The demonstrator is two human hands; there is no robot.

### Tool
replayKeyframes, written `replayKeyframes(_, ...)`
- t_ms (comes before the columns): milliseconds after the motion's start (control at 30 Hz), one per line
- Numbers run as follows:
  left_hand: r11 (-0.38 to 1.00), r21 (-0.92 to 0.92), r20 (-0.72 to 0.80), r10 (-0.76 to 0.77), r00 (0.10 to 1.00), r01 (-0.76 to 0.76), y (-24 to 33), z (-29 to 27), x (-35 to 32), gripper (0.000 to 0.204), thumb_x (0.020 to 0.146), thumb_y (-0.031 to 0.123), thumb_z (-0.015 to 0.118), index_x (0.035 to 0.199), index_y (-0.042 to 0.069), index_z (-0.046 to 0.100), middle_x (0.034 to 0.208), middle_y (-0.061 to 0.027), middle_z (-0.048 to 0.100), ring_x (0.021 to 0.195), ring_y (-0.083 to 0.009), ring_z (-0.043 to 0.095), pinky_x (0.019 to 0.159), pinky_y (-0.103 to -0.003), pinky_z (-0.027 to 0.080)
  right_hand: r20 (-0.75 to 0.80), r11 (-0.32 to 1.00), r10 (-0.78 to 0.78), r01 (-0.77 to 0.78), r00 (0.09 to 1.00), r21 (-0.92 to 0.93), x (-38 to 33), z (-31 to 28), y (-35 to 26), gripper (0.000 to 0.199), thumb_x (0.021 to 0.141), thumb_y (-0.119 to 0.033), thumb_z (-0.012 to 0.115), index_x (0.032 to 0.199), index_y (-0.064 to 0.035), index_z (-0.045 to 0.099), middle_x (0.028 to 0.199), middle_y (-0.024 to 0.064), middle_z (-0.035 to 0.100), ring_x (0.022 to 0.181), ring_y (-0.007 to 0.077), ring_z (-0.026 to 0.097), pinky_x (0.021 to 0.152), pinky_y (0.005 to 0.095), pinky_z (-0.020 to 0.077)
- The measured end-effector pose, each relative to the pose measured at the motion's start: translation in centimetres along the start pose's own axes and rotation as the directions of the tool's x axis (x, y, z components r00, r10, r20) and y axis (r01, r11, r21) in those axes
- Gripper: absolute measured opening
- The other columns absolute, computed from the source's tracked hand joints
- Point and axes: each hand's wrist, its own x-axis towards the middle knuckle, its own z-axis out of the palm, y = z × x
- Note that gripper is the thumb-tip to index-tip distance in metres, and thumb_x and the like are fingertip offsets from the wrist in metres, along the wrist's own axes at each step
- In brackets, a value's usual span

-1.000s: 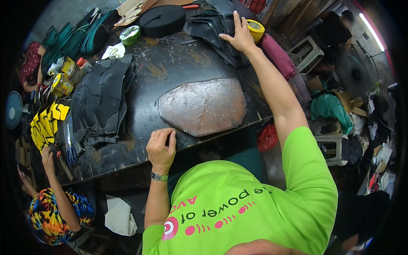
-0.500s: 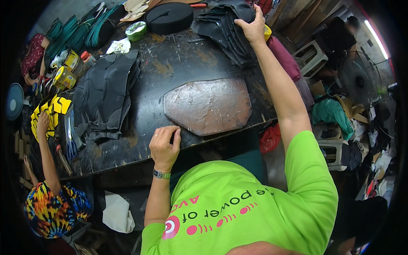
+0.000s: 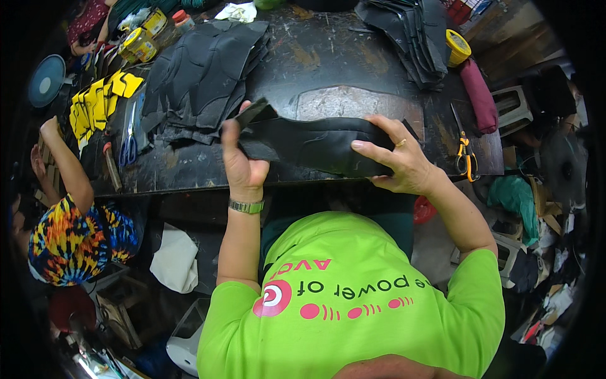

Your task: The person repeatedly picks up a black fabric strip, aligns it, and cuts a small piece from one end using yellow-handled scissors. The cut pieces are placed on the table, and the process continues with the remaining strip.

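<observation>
left hand (image 3: 243,165) and right hand (image 3: 398,158) each closed on an end of the black leather piece (image 3: 315,144). it sags between them: judged light, limp, best gripped at the edges.

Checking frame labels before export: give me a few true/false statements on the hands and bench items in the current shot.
1. Both hands hold the black leather piece. True: left hand grips its left end, right hand its right end.
2. The orange-handled scissors lie left of the left hand. False: they lie on the bench right of the right hand.
3. A grey stone slab lies on the bench behind the held piece. True.
4. The yellow cut pieces sit at the bench's right end. False: they are at its left end, near a second person's arm.
</observation>
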Motion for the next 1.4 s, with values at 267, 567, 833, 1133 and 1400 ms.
replayKeyframes(267, 0.822, 0.543, 0.014, 0.195, 0.981, -0.172, -0.2, -1.3, -0.4, 0.021, 0.089, 0.004, 0.065, 0.109, -0.001, 0.063, 0.101, -0.0089, 0.069, 0.091, -0.0158, 0.066, 0.083, -0.028, 0.054, 0.024, 0.999, 0.046, -0.046, 0.999, -0.001, -2.0, -1.0, -0.3, 0.094, 0.047, -0.006, 0.083, 0.134, -0.028, 0.054, 0.136, 0.0181, 0.043, 0.12, 0.0353, 0.047, 0.097, 0.0433, 0.0413)
replayKeyframes(567, 0.796, 0.467, 0.044, 0.414, 0.909, -0.385, 3.8, -2.2, -1.9, 0.016, 0.095, 0.006, 0.057, 0.11, 0.002, 0.057, 0.095, -0.0127, 0.067, 0.081, -0.0192, 0.066, 0.079, -0.031, 0.055, -0.239, 0.991, 0.121, -0.13, 0.964, -0.021, -0.8, -6.1, 1.4, 0.083, 0.05, -0.007, 0.077, 0.13, -0.0174, 0.058, 0.133, 0.0167, 0.046, 0.122, 0.0363, 0.047, 0.105, 0.0418, 0.0372)
replayKeyframes(833, 0.03, 0.923, 0.351, 0.344, 0.871, -0.384, 0.3, -3.4, -3.5, 0.013, 0.087, -0.001, 0.06, 0.1, 0.0, 0.065, 0.088, -0.007, 0.066, 0.083, -0.0157, 0.064, 0.076, -0.028, 0.05, -0.667, 0.897, 0.297, -0.438, 0.683, -0.049, 3.9, -12.9, 16.1, 0.078, 0.074, -0.027, 0.078, 0.14, -0.0106, 0.041, 0.131, 0.0149, 0.049, 0.124, 0.0293, 0.046, 0.106, 0.0365, 0.0338)
replayKeyframes(1133, -0.359, 0.814, 0.561, 0.284, 0.777, -0.456, -0.4, -2.3, -3.2, 0.017, 0.081, 0.0, 0.064, 0.098, 0.004, 0.067, 0.083, -0.0118, 0.064, 0.076, -0.028, 0.063, 0.07, -0.034, 0.049, -0.535, 0.41, 0.361, -0.645, 0.764, -0.644, 6.1, -4.4, 22.5, 0.074, 0.072, -0.038, 0.077, 0.138, -0.0212, 0.047, 0.136, 0.0256, 0.042, 0.122, 0.0412, 0.045, 0.095, 0.0489, 0.0436)
replayKeyframes(1400, -0.392, 0.806, 0.562, 0.272, 0.781, -0.443, -0.4, -2.0, -3.0, 0.019, 0.077, -0.001, 0.063, 0.096, 0.004, 0.067, 0.083, -0.0119, 0.064, 0.077, -0.0292, 0.062, 0.071, -0.035, 0.049, -0.473, 0.308, 0.439, -0.622, 0.764, -0.72, 8.9, 0.8, 20.5, 0.065, 0.076, -0.035, 0.072, 0.132, -0.0085, 0.051, 0.143, 0.0242, 0.039, 0.131, 0.0419, 0.036, 0.097, 0.0524, 0.0382)
